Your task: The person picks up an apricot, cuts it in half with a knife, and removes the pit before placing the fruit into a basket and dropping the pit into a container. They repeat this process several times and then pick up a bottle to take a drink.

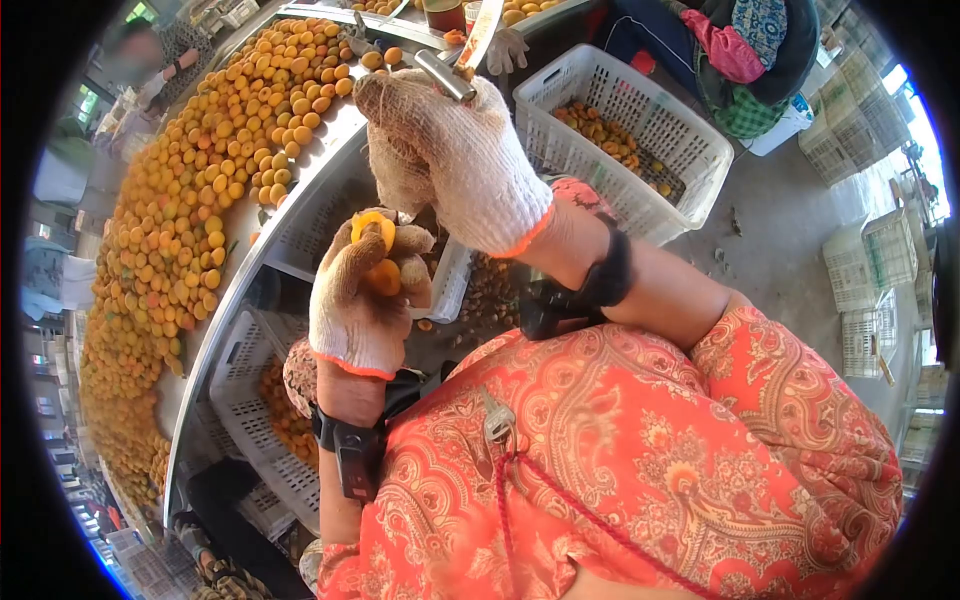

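My left hand (360,290), in a knitted work glove soiled brown at the fingers, is closed around a split apricot (383,277). Orange flesh shows between the thumb and fingers. Just above and to the right, my right hand (450,150) wears a matching glove with an orange cuff. Its fingers are curled round a small tool with a shiny metal cylindrical handle (445,76), which sticks out past the knuckles; I cannot tell what its working end is. Beneath both hands a white crate (452,285) is partly hidden.
A metal-edged table (335,150) curves along the left, heaped with whole apricots (190,220). White plastic crates (690,140) with cut fruit stand at the upper right and lower left (240,390). Across the table is another person (180,60). Stacked crates (870,260) line the right side.
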`<state>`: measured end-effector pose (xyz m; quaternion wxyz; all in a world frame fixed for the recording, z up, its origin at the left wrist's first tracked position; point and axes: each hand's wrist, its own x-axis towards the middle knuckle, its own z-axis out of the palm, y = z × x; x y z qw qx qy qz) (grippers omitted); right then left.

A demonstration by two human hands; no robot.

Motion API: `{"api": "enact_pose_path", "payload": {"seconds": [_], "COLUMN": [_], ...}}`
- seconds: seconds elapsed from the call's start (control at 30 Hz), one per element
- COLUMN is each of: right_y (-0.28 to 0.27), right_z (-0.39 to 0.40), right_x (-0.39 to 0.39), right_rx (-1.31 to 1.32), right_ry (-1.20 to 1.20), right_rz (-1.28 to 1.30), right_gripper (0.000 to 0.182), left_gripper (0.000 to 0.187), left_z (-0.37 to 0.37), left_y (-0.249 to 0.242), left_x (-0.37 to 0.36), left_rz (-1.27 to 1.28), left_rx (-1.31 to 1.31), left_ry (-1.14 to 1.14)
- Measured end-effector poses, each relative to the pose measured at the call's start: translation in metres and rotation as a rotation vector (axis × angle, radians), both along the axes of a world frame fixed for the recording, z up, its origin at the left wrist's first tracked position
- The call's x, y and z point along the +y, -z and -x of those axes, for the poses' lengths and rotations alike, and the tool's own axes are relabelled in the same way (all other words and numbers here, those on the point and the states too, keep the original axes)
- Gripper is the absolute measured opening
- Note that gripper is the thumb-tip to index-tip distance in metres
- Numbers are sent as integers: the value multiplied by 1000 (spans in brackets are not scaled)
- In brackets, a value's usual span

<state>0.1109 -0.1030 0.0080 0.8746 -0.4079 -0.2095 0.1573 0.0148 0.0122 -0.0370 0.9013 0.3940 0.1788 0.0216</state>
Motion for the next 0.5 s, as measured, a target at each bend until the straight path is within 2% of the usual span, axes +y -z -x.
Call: {"api": "enact_pose_path", "payload": {"seconds": [0.03, 0.27, 0.43, 0.47, 0.5], "right_y": [-2, -3, -6, -8, -9], "right_z": [4, 6, 12, 14, 15], "right_x": [-1, -12, -16, -17, -18], "right_rx": [32, 48, 31, 18, 3], "right_ry": [31, 53, 61, 44, 26], "right_rz": [-8, -51, -56, -32, -9], "right_gripper": [29, 26, 23, 24, 24], "left_gripper": [21, 19, 22, 22, 23], "left_z": [1, 5, 7, 8, 10], "left_y": [6, -2, -1, -3, -7], "left_x": [8, -12, -10, -14, -21], "left_rz": [-15, -49, 4, 3, 45], "left_rx": [-124, -111, -198, -197, -135], "left_ry": [152, 139, 284, 284, 190]}}
